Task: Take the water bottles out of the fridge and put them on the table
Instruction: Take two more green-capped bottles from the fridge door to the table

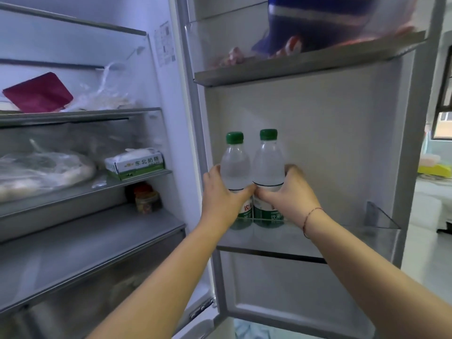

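- The left water bottle (235, 165) is being gripped by the left hand (220, 201), fingers curled round its body
- The right water bottle (268, 162) is being gripped by the right hand (292, 194), fingers wrapped likewise
- Both are being held upright, side by side, bases inside the clear door shelf (354, 237) of the open fridge
- A red string (310, 216) is being worn at the right wrist

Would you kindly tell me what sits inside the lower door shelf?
Two green-capped bottles: the left bottle gripped by the left hand, the right bottle by the right hand. The hands hide their middles.
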The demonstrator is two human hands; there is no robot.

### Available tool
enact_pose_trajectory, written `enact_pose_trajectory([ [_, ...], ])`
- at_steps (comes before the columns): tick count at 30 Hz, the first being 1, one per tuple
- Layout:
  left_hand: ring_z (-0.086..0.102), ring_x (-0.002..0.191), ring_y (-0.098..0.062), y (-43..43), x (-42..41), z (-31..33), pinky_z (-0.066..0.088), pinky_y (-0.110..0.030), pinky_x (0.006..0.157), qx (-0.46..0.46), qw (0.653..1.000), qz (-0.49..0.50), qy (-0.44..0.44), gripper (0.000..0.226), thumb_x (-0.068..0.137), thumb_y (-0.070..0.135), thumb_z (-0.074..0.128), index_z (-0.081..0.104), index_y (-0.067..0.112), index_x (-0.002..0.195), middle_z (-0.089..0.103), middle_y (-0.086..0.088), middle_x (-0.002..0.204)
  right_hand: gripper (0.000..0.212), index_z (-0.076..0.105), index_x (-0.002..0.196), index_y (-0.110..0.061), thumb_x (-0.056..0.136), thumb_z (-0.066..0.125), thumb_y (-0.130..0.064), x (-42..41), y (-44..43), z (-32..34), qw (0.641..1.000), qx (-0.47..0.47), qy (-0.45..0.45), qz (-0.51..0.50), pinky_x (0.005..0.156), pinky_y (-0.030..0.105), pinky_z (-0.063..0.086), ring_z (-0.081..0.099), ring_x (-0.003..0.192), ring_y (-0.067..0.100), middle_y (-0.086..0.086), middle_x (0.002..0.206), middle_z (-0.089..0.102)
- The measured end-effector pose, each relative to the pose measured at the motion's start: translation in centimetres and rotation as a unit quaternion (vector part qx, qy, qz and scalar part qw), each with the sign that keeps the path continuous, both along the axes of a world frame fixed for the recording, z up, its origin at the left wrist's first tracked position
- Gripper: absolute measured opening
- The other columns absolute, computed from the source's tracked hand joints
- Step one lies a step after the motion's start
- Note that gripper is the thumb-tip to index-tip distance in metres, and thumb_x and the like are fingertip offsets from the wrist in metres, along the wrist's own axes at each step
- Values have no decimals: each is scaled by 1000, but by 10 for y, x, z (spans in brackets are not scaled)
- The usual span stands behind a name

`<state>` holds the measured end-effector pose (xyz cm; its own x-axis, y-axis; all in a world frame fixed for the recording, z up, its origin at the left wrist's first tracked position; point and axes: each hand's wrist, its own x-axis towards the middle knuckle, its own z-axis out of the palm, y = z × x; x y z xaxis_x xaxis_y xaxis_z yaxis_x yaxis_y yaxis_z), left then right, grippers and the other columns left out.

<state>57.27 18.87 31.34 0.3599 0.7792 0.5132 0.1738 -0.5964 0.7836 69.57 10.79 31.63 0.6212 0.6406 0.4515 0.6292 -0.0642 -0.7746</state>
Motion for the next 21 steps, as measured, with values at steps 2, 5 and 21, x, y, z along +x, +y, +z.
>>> enact_pose_trajectory([
  [2, 55, 106, -11, -3, -4, -1, 47, -14, 78, -26, 999, -23, -20, 73, 74, 32, 80, 36, 20, 132, 55, 6, 119, 62, 49, 102, -17, 58, 77, -50, -2, -3, 2, 1000, 0, 3, 0, 73, 39, 56, 64, 88, 20, 0, 98, 64],
  [5, 58, 106, -11, -6, -10, -2, 52, -25, 88, -43, 997, -33, -58, 72, 71, 28, 83, 35, 26, 125, 58, 8, 115, 65, 48, 107, -17, 60, 79, -50, -10, -9, 3, 1000, 8, -11, -14, 75, 35, 53, 62, 93, 21, -4, 99, 63],
  [21, 61, 108, -9, -47, -146, 52, 52, -28, 92, 110, 983, 5, -147, 69, 66, 30, 86, 45, 25, 122, 62, 5, 114, 67, 48, 123, -31, 64, 80, -39, -144, -46, 49, 959, 254, -110, 64, 82, 28, 51, 57, 96, 5, -17, 108, 54],
])
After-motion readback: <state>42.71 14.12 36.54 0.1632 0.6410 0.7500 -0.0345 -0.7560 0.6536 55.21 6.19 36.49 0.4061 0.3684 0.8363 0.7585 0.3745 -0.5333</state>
